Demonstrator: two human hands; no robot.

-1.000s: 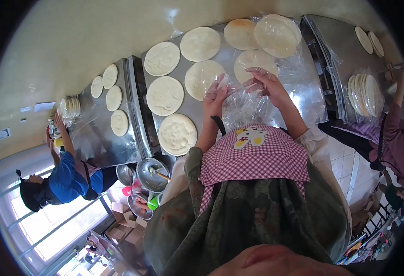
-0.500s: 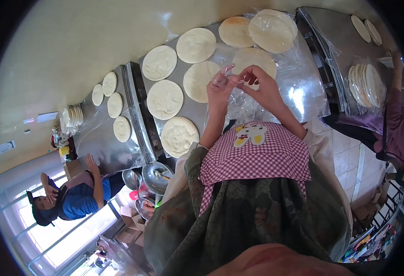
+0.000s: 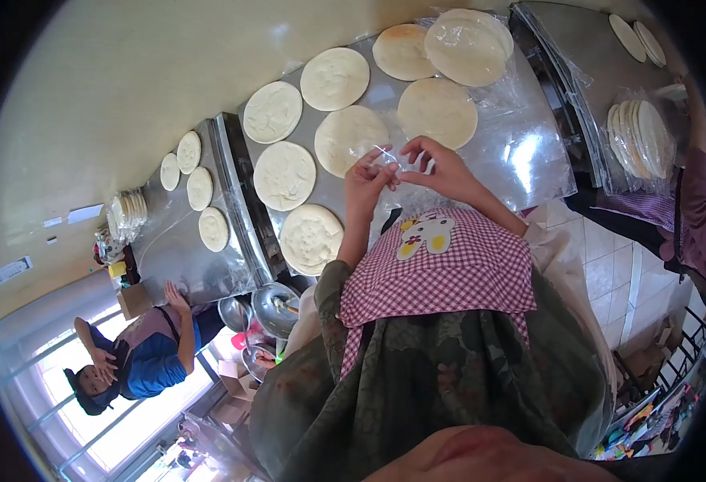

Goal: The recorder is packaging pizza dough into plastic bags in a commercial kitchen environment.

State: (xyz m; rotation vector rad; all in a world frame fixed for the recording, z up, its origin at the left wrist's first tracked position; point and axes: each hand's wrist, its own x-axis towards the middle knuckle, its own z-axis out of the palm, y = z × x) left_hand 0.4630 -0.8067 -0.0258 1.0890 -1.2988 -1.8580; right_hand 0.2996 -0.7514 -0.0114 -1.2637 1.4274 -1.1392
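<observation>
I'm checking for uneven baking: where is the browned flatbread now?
In the head view, the browned flatbread lies near the far edge of the middle metal table, between a pale flatbread on its left and bagged flatbreads on its right.

Flatbreads [image 3: 285, 175] across the left and far parts of the worktop [image 3: 501, 173], plastic film [image 3: 388, 157] between left hand [image 3: 367, 181] and right hand [image 3: 443, 170] nearer the person; bowls [image 3: 265, 316] to the left, bagged stack [image 3: 640, 140] on another worktop [image 3: 587, 50], right
</observation>
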